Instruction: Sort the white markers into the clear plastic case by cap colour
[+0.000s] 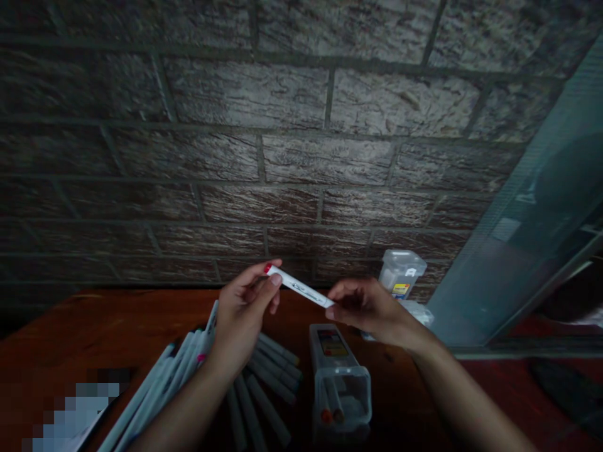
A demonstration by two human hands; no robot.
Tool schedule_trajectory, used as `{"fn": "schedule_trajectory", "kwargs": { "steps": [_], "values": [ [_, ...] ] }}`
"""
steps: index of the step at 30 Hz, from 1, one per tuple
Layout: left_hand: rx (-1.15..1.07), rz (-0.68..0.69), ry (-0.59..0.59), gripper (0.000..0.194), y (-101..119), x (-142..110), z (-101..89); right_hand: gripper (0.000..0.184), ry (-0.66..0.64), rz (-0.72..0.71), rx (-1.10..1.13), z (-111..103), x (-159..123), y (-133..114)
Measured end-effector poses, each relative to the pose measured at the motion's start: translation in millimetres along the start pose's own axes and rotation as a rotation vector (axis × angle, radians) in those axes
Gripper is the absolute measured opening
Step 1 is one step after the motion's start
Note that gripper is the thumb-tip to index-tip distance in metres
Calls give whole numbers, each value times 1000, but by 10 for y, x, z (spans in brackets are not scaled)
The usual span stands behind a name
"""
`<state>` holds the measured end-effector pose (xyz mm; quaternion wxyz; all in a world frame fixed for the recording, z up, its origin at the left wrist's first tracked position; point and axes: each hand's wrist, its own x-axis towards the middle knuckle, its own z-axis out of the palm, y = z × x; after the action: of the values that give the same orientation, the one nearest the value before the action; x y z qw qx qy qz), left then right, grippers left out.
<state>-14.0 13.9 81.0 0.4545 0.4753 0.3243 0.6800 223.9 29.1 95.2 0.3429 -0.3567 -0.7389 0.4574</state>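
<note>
Here's the brick wall [292, 157], filling most of your view, with the glass panel [509, 251] slanting down on the right. Below runs the brown table [61, 320], and over it come your two bare hands! Your left hand [240, 317] pinches the white marker near its red end [268, 268], thumb on top; your right hand [365, 306] has the other end between thumb and fingertips. Both grips are narrow, closed on that one marker, which sits up above the table, tilted, red end higher and to the left.

Down by your left forearm lies a long bundle of pale markers [155, 386], partly hidden by the arm, and just right of it a second group [268, 370] fans out on the wood. Between your forearms, look, the clear case [330, 355] lies on its side, its open mouth towards you, an orange-tipped pen [326, 414] and a brown-tipped pen [338, 414] inside. Behind your right hand stands the upright case [400, 270], yellow on its label, with a clear plastic piece [423, 312] just beside it, partly covered by your wrist
</note>
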Motion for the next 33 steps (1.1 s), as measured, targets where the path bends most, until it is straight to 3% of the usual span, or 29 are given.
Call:
{"fn": "schedule_trajectory", "kwargs": {
  "steps": [6,13,18,25,33],
  "values": [
    [-7,11,12,30,-49,140,196,18,-60,25,-25,-4,38,92],
    [59,21,-92,24,-160,217,127,21,-96,53,-14,8,84,182],
    [197,107,-188,17,-58,169,128,20,-100,42,-72,22,152,253],
    [263,263,-310,23,100,-3,206,26,-81,6,-96,-1,122,282],
    [385,371,-290,19,233,-48,180,25,19,-111,-288,8,120,228]
  ]
}}
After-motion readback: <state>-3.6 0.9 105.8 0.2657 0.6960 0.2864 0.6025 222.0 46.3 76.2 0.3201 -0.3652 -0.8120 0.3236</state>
